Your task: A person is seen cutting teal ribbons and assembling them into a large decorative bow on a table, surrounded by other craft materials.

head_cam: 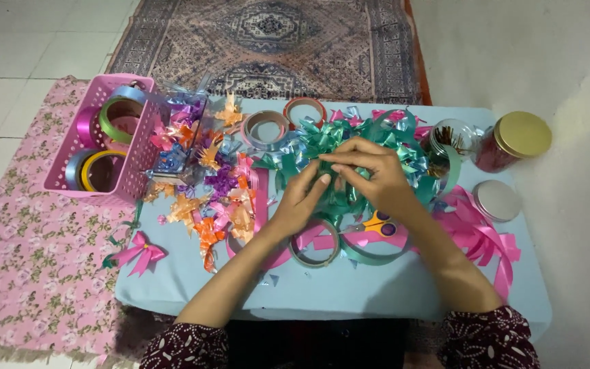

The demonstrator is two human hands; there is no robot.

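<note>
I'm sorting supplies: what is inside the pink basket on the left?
The pink basket holds ribbon rolls standing on edge: purple, green, pale blue, blue and yellow. The basket's floor and anything beneath the rolls are hidden.

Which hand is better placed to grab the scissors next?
Probably the right hand: the yellow-handled scissors lie just under its wrist, while the left hand sits further over.

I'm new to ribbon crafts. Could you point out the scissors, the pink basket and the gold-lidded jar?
scissors (pixel 379 223): head view, on the yellow handle below the right hand.
pink basket (pixel 133 161): head view, on its latticed right wall.
gold-lidded jar (pixel 522 134): head view, on the gold lid.
</note>
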